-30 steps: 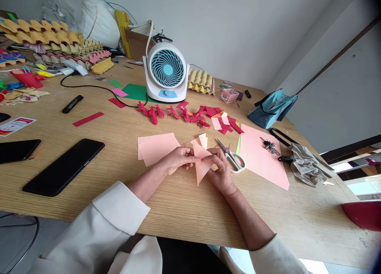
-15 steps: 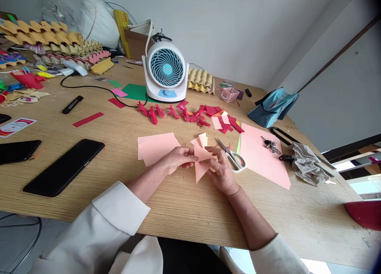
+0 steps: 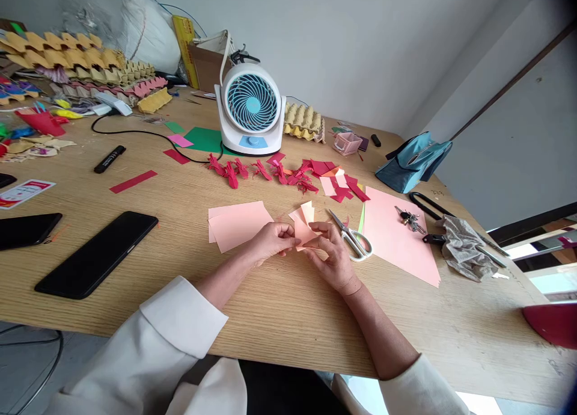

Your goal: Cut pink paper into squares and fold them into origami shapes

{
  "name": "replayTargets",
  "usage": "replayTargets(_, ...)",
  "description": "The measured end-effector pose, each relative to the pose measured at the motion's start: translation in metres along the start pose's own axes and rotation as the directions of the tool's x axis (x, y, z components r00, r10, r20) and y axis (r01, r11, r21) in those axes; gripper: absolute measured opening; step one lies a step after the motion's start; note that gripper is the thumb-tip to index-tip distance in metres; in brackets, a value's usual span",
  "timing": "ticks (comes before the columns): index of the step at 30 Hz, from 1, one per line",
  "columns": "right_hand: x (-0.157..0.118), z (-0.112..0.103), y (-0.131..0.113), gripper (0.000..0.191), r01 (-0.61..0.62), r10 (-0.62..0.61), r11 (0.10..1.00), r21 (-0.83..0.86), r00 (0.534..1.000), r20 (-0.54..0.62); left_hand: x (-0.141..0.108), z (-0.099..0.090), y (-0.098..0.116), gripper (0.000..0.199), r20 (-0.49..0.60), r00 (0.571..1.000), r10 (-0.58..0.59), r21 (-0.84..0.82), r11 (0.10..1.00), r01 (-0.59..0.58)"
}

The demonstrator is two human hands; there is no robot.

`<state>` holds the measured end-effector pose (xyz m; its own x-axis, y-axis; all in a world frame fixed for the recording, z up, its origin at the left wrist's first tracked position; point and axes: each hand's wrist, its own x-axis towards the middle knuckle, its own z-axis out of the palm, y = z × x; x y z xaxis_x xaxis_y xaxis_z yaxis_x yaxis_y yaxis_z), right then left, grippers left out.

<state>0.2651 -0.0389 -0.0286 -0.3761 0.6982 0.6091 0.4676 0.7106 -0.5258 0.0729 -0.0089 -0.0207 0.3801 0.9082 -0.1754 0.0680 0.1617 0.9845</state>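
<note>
Head view. My left hand (image 3: 274,243) is pinching narrowly, thumb over fingers, holding the left edge of a small pale-pink folded paper piece (image 3: 303,231). My right hand (image 3: 333,258) is curling bent fingers at the right edge, holding it between index finger and thumb. The piece is sitting between both sets of fingertips, above the light-brown wood-grain table (image 3: 270,313).

Edges: overlapping pale-pink rectangular paper sheets (image 3: 238,224) are lying just left, my left hand covering their near right corner from here. Steel scissors with white loop handles (image 3: 355,242) are lying just beside my right hand, tips pointing away from me, crowding that side most. Past them, a large pale-pink paper sheet (image 3: 392,240) is spreading rightward.

Room: wood surface is stretching from my wrists to the front edge, and leftward to a black rectangular phone (image 3: 97,255). Crumpled red paper knots (image 3: 232,177) are lining the far side, before a round-faced white plastic fan (image 3: 252,144).
</note>
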Motion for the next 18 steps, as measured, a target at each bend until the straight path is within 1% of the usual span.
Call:
replayTargets(2,0.001,0.001,-0.001,0.002,-0.053,0.056,0.996,0.067,0.998,-0.036,0.000,0.002,0.001,0.034,-0.014,1.000,0.007,0.025,1.000,-0.007)
replayTargets(4,0.002,0.002,-0.001,0.004,-0.103,0.112,0.986,0.134,0.992,-0.057,-0.001,0.003,0.002,0.033,-0.017,1.000,0.015,0.062,0.998,-0.014)
replayTargets(7,0.003,0.005,0.001,0.007,-0.205,0.222,0.948,0.242,0.974,-0.045,-0.002,0.005,0.003,0.032,-0.001,0.998,0.059,0.110,0.992,-0.059)
replayTargets(11,0.001,0.011,0.006,0.014,-0.340,0.377,0.848,0.406,0.926,-0.011,-0.003,0.007,0.003,0.032,0.003,0.995,0.098,0.140,0.985,-0.097)
replayTargets(14,0.000,0.013,0.008,0.019,-0.433,0.479,0.774,0.461,0.878,0.020,-0.003,0.010,0.003,0.028,-0.010,0.995,0.103,0.172,0.980,-0.100)
replayTargets(16,-0.001,0.014,0.008,0.021,-0.471,0.521,0.739,0.482,0.853,0.035,-0.003,0.011,0.003,0.025,-0.029,0.995,0.097,0.184,0.979,-0.090)
replayTargets(18,-0.001,0.014,0.008,0.021,-0.481,0.534,0.725,0.493,0.844,0.038,-0.003,0.013,0.002,0.021,-0.047,0.995,0.089,0.183,0.980,-0.079)
